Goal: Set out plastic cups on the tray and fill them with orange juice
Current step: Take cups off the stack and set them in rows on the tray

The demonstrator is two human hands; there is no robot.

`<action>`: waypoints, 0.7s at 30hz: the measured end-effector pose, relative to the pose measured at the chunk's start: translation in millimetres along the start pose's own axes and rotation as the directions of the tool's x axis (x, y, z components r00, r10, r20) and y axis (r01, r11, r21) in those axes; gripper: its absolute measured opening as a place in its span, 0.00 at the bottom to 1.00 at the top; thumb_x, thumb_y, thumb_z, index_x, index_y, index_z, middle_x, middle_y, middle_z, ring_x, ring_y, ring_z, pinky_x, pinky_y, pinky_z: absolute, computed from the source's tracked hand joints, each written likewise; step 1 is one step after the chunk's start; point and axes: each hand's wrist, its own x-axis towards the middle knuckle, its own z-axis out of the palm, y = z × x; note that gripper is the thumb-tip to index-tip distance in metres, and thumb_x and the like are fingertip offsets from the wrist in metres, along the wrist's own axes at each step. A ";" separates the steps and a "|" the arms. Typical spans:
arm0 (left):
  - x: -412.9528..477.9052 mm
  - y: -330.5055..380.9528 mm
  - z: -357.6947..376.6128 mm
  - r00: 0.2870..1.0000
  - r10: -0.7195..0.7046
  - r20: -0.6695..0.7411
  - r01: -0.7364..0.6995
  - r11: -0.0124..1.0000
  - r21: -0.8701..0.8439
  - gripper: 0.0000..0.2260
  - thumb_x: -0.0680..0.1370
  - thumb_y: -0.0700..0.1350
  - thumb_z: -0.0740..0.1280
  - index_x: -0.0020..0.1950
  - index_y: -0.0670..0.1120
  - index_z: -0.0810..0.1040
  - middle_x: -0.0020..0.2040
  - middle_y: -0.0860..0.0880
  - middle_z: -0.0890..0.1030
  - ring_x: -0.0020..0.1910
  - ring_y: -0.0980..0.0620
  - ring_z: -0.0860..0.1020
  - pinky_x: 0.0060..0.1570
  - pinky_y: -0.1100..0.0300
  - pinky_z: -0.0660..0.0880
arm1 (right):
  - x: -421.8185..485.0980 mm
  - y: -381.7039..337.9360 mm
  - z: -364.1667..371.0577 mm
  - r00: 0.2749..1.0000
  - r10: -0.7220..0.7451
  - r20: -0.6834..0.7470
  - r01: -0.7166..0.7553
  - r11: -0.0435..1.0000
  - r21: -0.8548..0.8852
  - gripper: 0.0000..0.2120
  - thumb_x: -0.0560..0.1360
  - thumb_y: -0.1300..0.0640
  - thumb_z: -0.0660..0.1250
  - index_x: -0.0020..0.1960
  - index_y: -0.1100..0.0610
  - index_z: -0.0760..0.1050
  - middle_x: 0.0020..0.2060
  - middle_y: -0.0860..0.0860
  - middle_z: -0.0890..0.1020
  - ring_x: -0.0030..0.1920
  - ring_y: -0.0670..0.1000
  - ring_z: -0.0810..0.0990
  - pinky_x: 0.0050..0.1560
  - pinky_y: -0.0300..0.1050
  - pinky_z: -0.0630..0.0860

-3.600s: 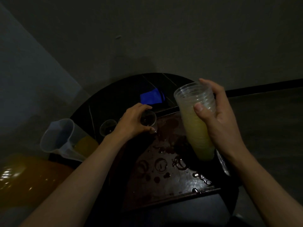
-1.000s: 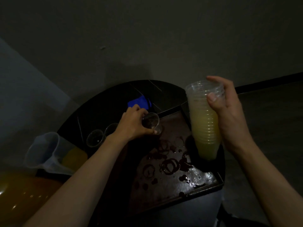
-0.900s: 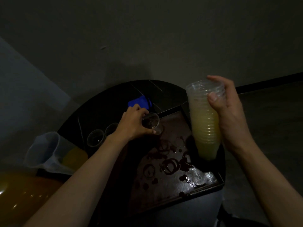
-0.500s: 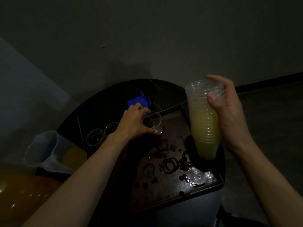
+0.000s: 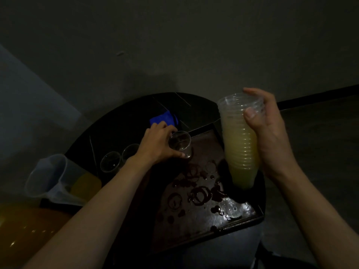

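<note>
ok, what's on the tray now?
Dark ring-shaped spill marks, plus one clear cup gripped by the left hand at the far corner of the tray. The left forearm hides its near-left part.

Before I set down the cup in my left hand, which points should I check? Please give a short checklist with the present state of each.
1. left hand grips the single cup: ok.
2. right hand holds the cup stack firmly: ok.
3. tray surface dry: not ok, wet rings and drops.
4. single cup's base resting on the tray: cannot tell.
5. two set-out cups upright: ok.
</note>
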 end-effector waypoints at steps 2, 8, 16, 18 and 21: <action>0.7 -1.4 -0.4 1.000 -0.005 0.013 0.005 1.000 0.000 0.41 0.62 0.66 0.79 0.71 0.52 0.73 0.60 0.51 0.72 0.61 0.49 0.69 0.63 0.52 0.67 | -0.1 0.4 0.4 1.000 0.003 0.011 -0.003 1.000 0.003 0.24 0.71 0.37 0.66 0.66 0.37 0.71 0.59 0.41 0.78 0.59 0.49 0.80 0.56 0.59 0.80; -9.6 15.4 -26.8 0.987 -0.017 -0.158 -0.025 0.966 -0.257 0.41 0.67 0.77 0.59 0.69 0.50 0.76 0.62 0.52 0.72 0.61 0.52 0.70 0.62 0.53 0.72 | 0.0 0.9 2.9 0.998 0.010 0.055 -0.010 1.000 -0.006 0.25 0.70 0.37 0.65 0.66 0.39 0.70 0.53 0.33 0.79 0.55 0.44 0.81 0.49 0.44 0.78; -25.7 94.2 -101.7 0.942 0.289 -0.173 -0.322 0.625 -0.711 0.21 0.77 0.59 0.64 0.62 0.48 0.81 0.60 0.47 0.81 0.59 0.53 0.80 0.61 0.57 0.77 | -4.7 0.4 8.8 0.990 0.032 0.137 -0.027 0.999 -0.042 0.25 0.70 0.39 0.69 0.65 0.41 0.70 0.55 0.35 0.80 0.56 0.42 0.81 0.49 0.40 0.79; -22.3 102.8 -108.9 0.948 0.296 -0.114 -0.292 0.672 -0.681 0.18 0.77 0.57 0.71 0.62 0.48 0.82 0.56 0.51 0.83 0.55 0.56 0.82 0.55 0.60 0.79 | -5.7 -1.2 9.3 0.989 0.039 0.144 -0.033 0.998 -0.047 0.24 0.68 0.37 0.68 0.62 0.42 0.71 0.55 0.37 0.81 0.56 0.43 0.81 0.50 0.42 0.78; -15.9 102.7 -112.9 0.950 0.308 -0.059 -0.285 0.768 -0.574 0.19 0.74 0.55 0.76 0.61 0.49 0.82 0.52 0.54 0.84 0.49 0.59 0.83 0.47 0.65 0.78 | -6.0 -1.8 8.9 0.989 0.050 0.141 -0.043 0.998 -0.053 0.25 0.67 0.37 0.68 0.59 0.46 0.71 0.53 0.39 0.82 0.54 0.43 0.82 0.50 0.43 0.77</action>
